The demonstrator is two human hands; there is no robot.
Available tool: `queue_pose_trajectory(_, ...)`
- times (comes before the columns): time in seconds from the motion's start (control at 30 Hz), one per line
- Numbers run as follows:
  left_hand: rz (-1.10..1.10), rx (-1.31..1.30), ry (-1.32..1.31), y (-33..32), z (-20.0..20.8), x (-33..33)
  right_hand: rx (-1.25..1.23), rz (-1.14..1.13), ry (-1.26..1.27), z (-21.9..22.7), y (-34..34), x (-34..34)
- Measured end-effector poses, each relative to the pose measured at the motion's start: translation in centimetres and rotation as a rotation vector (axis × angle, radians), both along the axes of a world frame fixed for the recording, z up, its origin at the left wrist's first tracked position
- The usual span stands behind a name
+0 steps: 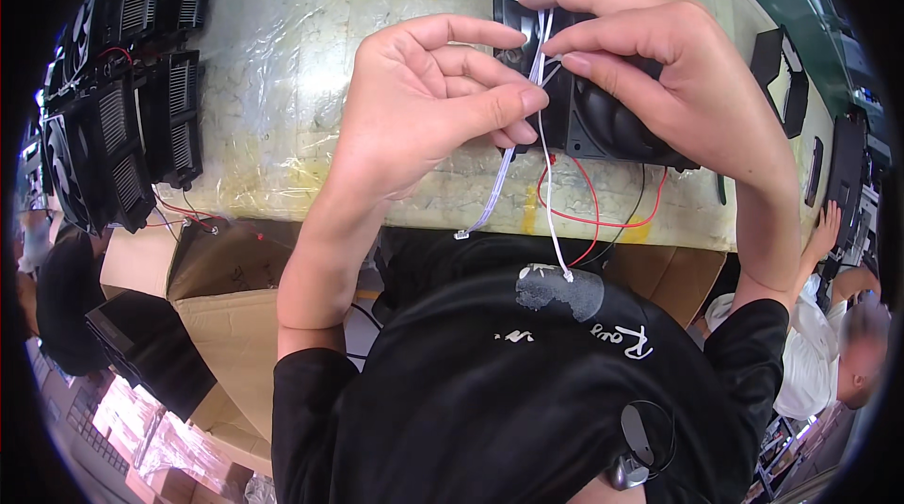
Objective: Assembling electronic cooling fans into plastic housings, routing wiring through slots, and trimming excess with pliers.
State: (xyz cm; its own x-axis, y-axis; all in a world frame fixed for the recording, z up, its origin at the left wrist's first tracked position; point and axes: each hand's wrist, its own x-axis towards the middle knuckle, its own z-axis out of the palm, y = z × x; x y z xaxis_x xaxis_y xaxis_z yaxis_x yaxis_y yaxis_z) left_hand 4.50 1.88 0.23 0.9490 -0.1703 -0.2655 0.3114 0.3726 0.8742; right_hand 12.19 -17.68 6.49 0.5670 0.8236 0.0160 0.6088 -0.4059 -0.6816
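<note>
A bundle of thin white cables (543,28) runs between my hands, over a black plastic fan unit (586,138) on the table. My left hand (433,104) is closed around the cables, thumb and curled fingers together, index finger stretched forward. From the right, my right hand (659,52) pinches the same bundle between its fingertips, partly covering the unit. Below my left hand the cables split. One white connector (461,235) hangs at the table's front edge, another (568,275) in front of my shirt. Red wires (603,221) and a black one trail from the unit.
Several similar black fan units (122,127) stand at the table's left. Clear plastic film covers the tabletop (282,61). An open cardboard box (226,334) sits below the front edge. Black frame parts (780,80) lie at right, where another person's hand (826,229) rests.
</note>
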Motion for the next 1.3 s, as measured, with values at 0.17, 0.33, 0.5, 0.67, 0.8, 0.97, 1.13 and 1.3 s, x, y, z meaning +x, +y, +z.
queue_pose_trajectory(0.17, -0.002, 0.005, 0.002, 0.0, 0.0, 0.1, 0.002, 0.005, 0.011, -0.1, -0.1, 0.0)
queue_pose_trajectory(0.33, -0.012, 0.029, 0.015, 0.0, 0.1, 0.3, 0.003, 0.013, -0.010, -0.1, 0.0, 0.1)
queue_pose_trajectory(0.5, -0.007, 0.009, 0.013, 0.0, 0.2, 0.3, 0.027, 0.013, -0.013, -0.1, 0.0, 0.3)
queue_pose_trajectory(0.67, -0.025, 0.051, -0.029, 0.1, 0.1, 0.4, -0.062, 0.187, 0.088, 0.6, 0.6, 2.3)
queue_pose_trajectory(0.8, -0.048, 0.050, -0.039, -0.2, 0.2, 0.8, -0.281, 0.197, 0.204, 4.1, 1.8, 3.4)
queue_pose_trajectory(0.97, 0.001, 0.119, -0.047, -0.2, 0.3, 0.0, -0.340, 0.244, 0.177, 3.1, 2.4, 3.3)
queue_pose_trajectory(1.13, -0.024, 0.122, -0.083, -0.6, 0.2, 0.5, -0.207, 0.244, 0.016, 1.8, 1.8, 2.3)
queue_pose_trajectory(1.3, 0.008, 0.129, -0.142, -0.6, -0.4, -0.3, -0.102, 0.222, 0.067, 1.2, 0.9, 1.8)
